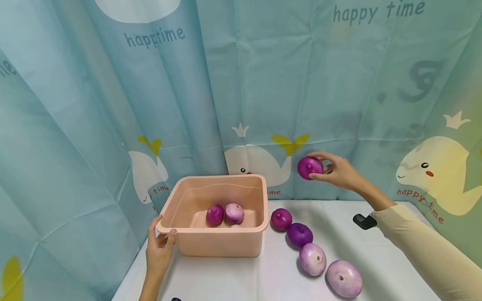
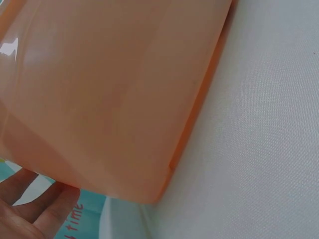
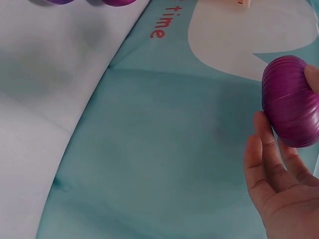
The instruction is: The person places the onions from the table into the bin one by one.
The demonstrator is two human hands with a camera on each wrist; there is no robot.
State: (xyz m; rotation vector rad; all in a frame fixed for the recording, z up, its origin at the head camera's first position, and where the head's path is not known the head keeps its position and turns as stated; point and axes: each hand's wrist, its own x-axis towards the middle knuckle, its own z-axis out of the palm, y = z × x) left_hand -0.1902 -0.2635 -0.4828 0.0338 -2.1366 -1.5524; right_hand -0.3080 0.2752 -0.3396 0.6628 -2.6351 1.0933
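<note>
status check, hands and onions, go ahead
Right hand holds purple onion aloft. Left hand grips pink tub rim. Path to tub open.

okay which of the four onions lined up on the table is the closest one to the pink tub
The dark purple onion at the far end of the row, right beside the tub. The other three trail away from it toward the table's near edge.

A third onion (image 1: pixel 235 226) in the basin (image 1: pixel 196 243) shows only partly.

I am at a staged recording booth rather than a lived-in room: a teal fabric curtain printed with cartoon whales and "happy time" (image 1: pixel 263 83) hangs round me on all sides, enclosing a table under a white cloth (image 1: pixel 376 259).
</note>
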